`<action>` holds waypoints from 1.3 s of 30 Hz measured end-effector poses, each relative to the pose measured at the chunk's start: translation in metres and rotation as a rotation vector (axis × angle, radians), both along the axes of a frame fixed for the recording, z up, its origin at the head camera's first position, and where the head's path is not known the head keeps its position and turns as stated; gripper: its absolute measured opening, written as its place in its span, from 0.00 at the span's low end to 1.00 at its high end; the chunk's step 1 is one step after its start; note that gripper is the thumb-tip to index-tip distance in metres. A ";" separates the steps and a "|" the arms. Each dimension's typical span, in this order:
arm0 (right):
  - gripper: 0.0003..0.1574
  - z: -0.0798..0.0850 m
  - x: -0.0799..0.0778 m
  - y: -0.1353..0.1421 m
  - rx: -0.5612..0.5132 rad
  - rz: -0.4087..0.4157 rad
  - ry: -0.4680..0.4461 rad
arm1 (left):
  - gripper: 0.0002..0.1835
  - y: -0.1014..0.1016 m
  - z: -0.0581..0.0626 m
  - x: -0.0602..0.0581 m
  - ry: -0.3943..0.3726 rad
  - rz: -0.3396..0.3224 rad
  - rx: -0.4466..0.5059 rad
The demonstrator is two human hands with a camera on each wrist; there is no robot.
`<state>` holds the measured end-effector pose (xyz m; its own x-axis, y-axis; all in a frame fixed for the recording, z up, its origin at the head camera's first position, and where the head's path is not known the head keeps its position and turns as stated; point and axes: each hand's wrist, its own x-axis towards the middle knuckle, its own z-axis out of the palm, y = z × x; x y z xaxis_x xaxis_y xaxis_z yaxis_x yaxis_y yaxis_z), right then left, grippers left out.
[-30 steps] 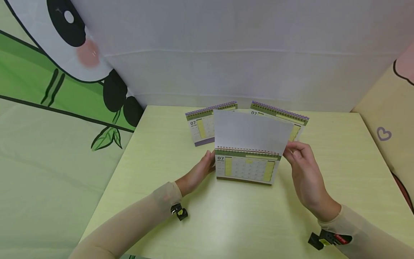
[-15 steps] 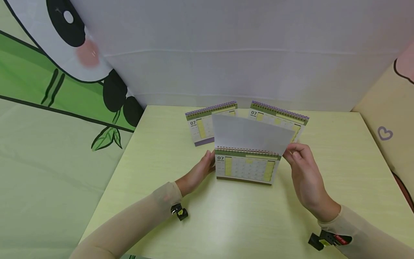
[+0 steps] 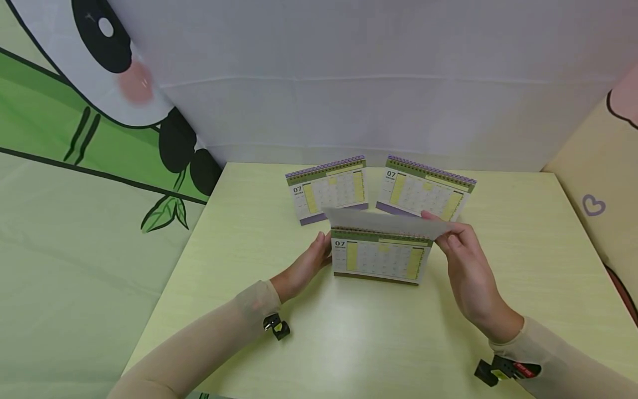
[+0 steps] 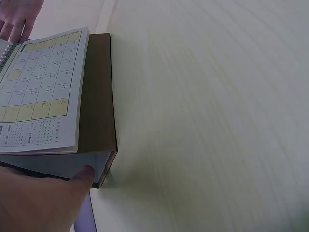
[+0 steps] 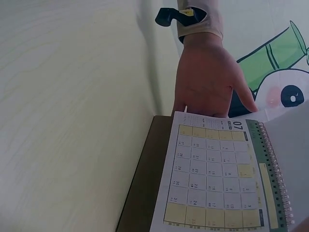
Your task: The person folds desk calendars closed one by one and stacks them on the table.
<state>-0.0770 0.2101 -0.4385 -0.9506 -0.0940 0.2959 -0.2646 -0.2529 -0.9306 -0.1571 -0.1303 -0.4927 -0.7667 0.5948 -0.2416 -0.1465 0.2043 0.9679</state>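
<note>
A spiral-bound desk calendar stands on the table, showing a sheet marked 07 with a green band and yellow columns. My left hand rests at its left side, thumb raised and fingertips partly hidden by the stand. In the left wrist view, a fingertip touches the stand's open side, under its brown base. At the upper right corner, my right hand pinches a turned page between thumb and fingers. The page tilts back from the spiral wire, its blank underside towards me.
Two similar desk calendars stand behind, one at the left and one at the right, both showing 07 and angled inward. A pale wooden table bears them. A white cloth hangs at its back edge, with a cartoon-printed cloth at left.
The turned page has tipped down and back over the spiral, uncovering more of the two calendars behind. My right hand moved slightly with it. My left hand stayed in place.
</note>
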 end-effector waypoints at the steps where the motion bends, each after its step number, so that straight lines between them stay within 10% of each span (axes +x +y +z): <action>1: 0.20 0.000 0.000 -0.001 0.000 -0.001 -0.003 | 0.46 0.000 0.000 0.000 0.000 -0.001 0.001; 39: 0.23 -0.007 0.003 0.001 0.013 -0.006 -0.025 | 0.48 -0.001 -0.007 -0.002 0.011 0.000 0.020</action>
<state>-0.0743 0.2108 -0.4451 -0.9583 -0.0922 0.2705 -0.2424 -0.2395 -0.9401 -0.1592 -0.1310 -0.4996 -0.7691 0.5997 -0.2211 -0.1359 0.1846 0.9734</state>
